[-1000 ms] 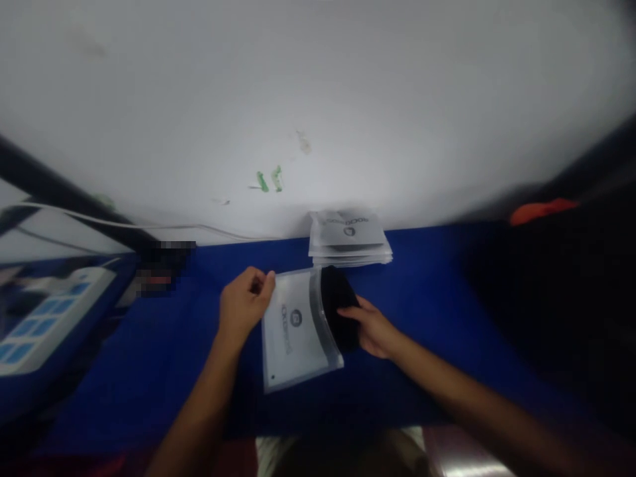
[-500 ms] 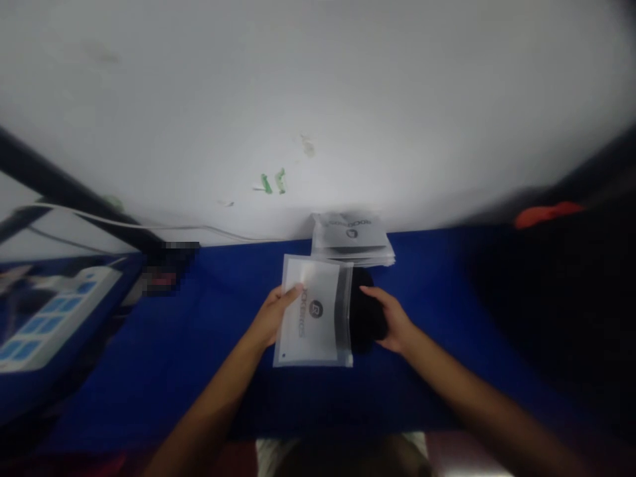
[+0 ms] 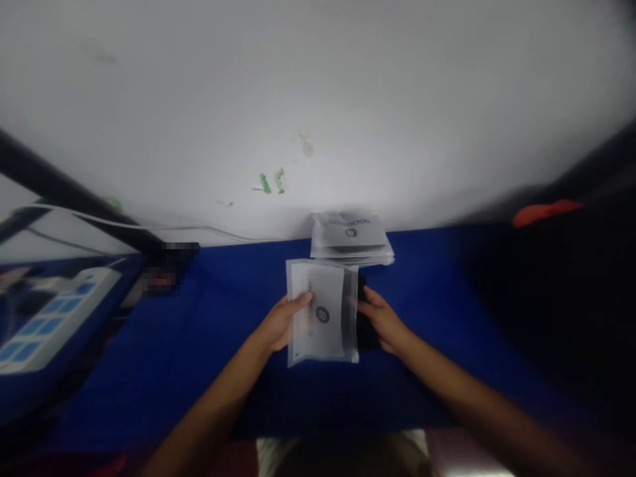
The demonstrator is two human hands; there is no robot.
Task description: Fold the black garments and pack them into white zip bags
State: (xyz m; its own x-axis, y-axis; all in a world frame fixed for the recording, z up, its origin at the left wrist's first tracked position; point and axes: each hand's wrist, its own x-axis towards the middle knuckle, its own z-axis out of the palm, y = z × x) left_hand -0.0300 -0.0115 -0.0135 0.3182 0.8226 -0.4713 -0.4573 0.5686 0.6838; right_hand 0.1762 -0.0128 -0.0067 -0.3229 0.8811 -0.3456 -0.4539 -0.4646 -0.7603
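Observation:
My left hand (image 3: 285, 322) is closed on the left side of a frosted plastic zip bag (image 3: 304, 344), its thumb lying over the front. The bag carries a round dark logo and faces me, with its zip edge to the right. At that edge my right hand (image 3: 382, 318) grips a black, soft-looking item (image 3: 366, 334). Part of this dark item shows outside the bag, and its exact kind cannot be made out. The right fingertips reach in at the bag's opening. Just behind lies a stack of similar printed zip bags (image 3: 352, 238).
A blue tabletop (image 3: 223, 291) meets a white wall (image 3: 318, 86) at the back. On the left are a white power strip with blue sockets (image 3: 50, 324) and a thin cable (image 3: 238, 235). A large dark mass and an orange item (image 3: 546, 212) are at right.
The bag has shifted slightly right. The black item has moved left, so less of it shows beyond the zip edge, and my right fingers now reach the bag's opening.

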